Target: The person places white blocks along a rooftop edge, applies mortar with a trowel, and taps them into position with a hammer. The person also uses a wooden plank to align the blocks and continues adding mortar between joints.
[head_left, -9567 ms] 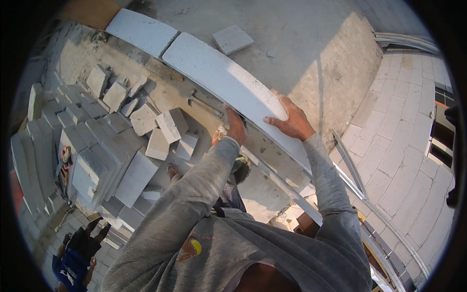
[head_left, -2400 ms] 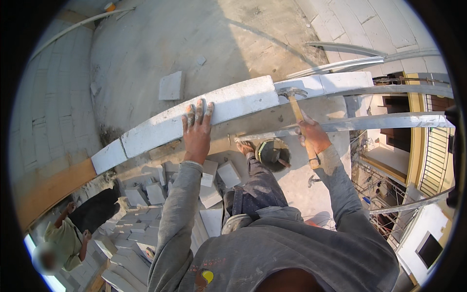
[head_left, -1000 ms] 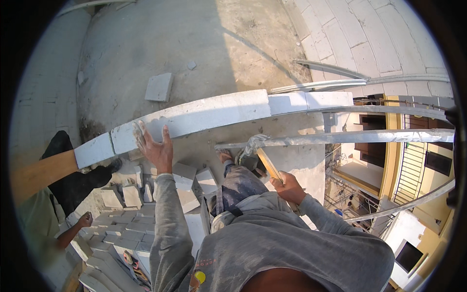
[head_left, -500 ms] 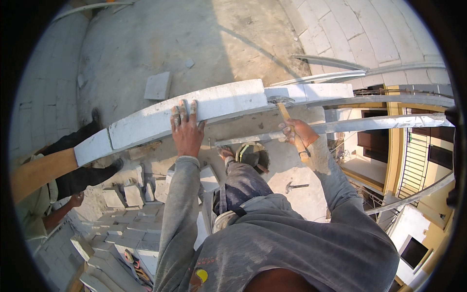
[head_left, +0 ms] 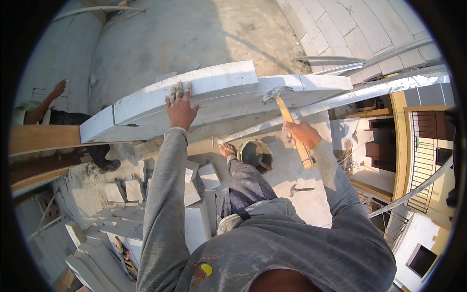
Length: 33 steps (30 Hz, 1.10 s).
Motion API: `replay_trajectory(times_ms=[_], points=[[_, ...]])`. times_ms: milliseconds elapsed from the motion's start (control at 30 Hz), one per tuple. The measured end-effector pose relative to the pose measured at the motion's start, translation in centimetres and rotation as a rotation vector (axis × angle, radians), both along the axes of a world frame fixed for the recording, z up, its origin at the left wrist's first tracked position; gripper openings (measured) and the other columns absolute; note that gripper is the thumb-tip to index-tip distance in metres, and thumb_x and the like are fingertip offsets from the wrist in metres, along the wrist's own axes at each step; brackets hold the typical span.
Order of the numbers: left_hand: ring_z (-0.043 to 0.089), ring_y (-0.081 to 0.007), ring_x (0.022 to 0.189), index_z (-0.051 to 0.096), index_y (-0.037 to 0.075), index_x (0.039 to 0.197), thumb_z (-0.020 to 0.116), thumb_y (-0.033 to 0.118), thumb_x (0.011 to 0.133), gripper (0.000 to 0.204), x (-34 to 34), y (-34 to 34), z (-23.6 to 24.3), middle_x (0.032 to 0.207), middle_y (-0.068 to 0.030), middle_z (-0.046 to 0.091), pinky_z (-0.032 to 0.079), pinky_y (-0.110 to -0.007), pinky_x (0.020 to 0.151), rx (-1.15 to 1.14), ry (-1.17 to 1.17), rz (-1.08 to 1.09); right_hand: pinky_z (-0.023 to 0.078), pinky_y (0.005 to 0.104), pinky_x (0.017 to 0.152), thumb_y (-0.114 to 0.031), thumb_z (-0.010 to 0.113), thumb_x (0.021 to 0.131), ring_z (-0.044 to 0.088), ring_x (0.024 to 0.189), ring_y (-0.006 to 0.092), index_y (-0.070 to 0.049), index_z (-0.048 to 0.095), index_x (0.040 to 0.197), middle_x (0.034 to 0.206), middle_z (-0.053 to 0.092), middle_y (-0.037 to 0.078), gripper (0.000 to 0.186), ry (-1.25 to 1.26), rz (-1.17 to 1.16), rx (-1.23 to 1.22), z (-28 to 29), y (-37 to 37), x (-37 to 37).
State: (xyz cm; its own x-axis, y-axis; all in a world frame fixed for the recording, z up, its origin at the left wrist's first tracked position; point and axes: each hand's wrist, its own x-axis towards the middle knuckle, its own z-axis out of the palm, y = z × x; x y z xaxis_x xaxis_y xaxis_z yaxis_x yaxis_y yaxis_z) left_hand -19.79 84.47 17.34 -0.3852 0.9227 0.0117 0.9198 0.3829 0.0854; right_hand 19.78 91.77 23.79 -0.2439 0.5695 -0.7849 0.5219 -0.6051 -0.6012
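My left hand (head_left: 181, 109) lies with fingers spread on the near edge of a long white block (head_left: 209, 78) atop a low block wall. My right hand (head_left: 302, 132) grips the wooden handle of a claw hammer (head_left: 277, 95), whose head is by the wall's face, right of my left hand and below the long block's right end. A long pale metal bar (head_left: 350, 97) runs diagonally behind the hammer. My bare foot (head_left: 228, 151) is beside a dark bucket (head_left: 250, 153) holding a tool.
Loose blocks (head_left: 116, 192) and stacked blocks (head_left: 92, 248) lie lower left. A second hammer (head_left: 299, 190) is on the floor. A wooden board (head_left: 46, 138) adjoins the wall's left end; a co-worker's arm (head_left: 48, 102) shows behind it. A balcony railing (head_left: 418, 165) is at right.
Earlier both hands held the long block; now my right hand holds the hammer. Since half a second ago, the wall appears higher in view, and the co-worker's hand has risen above the board.
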Motion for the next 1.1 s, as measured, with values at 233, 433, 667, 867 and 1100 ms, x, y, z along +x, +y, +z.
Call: replay_trajectory(times_ms=[233, 433, 667, 867, 1100], points=[[0.048, -0.0412, 0.137, 0.057, 0.006, 0.14, 0.078, 0.029, 0.085, 0.064, 12.0, -24.7, -10.2, 0.148, -0.0256, 0.051, 0.04, -0.05, 0.112, 0.267, -0.56, 0.317, 0.045, 0.0295, 0.045, -0.032, 0.069, 0.094, 0.054, 0.05, 0.0113, -0.004, 0.057, 0.102, 0.073, 0.055, 0.0, 0.031, 0.124, 0.198, 0.047, -3.2, -4.5, 4.3], [0.069, -0.0408, 0.109, 0.067, 0.001, 0.128, 0.076, 0.044, 0.081, 0.064, 30.0, -49.6, -14.8, 0.117, -0.0283, 0.069, 0.053, -0.045, 0.097, -0.438, -0.941, 0.646, 0.051, 0.0394, 0.052, -0.027, 0.064, 0.092, 0.062, 0.056, 0.0203, 0.01, 0.061, 0.099, 0.078, 0.067, 0.011, 0.038, -0.23, 0.371, 0.453, -4.1, 6.9, -0.8], [0.07, -0.0403, 0.104, 0.068, -0.002, 0.124, 0.068, 0.047, 0.089, 0.06, 35.9, -55.9, -16.1, 0.113, -0.0268, 0.071, 0.054, -0.045, 0.092, -0.359, -1.025, 0.901, 0.057, 0.0412, 0.069, -0.016, 0.057, 0.085, 0.073, 0.072, 0.0306, 0.015, 0.067, 0.1, 0.095, 0.073, 0.024, 0.035, -0.289, 0.418, 0.399, -0.9, 6.7, -3.0], [0.069, -0.0392, 0.11, 0.066, 0.0, 0.13, 0.073, 0.041, 0.086, 0.061, 32.9, -43.4, -14.4, 0.119, -0.0269, 0.069, 0.055, -0.044, 0.093, -0.222, -0.885, 0.602, 0.058, 0.0405, 0.061, -0.014, 0.059, 0.087, 0.07, 0.068, 0.0258, 0.013, 0.065, 0.104, 0.088, 0.072, 0.017, 0.033, -0.434, 0.709, 0.523, 1.8, 8.1, -0.1], [0.06, -0.0422, 0.122, 0.056, 0.008, 0.143, 0.074, 0.029, 0.087, 0.062, 29.0, -12.8, -6.8, 0.135, -0.0231, 0.062, 0.049, -0.046, 0.103, 0.302, -0.754, 0.172, 0.055, 0.0332, 0.049, -0.013, 0.057, 0.091, 0.066, 0.063, 0.0207, 0.016, 0.063, 0.107, 0.089, 0.07, 0.016, 0.034, -0.358, 0.99, 0.387, 5.9, 11.8, 2.0]])
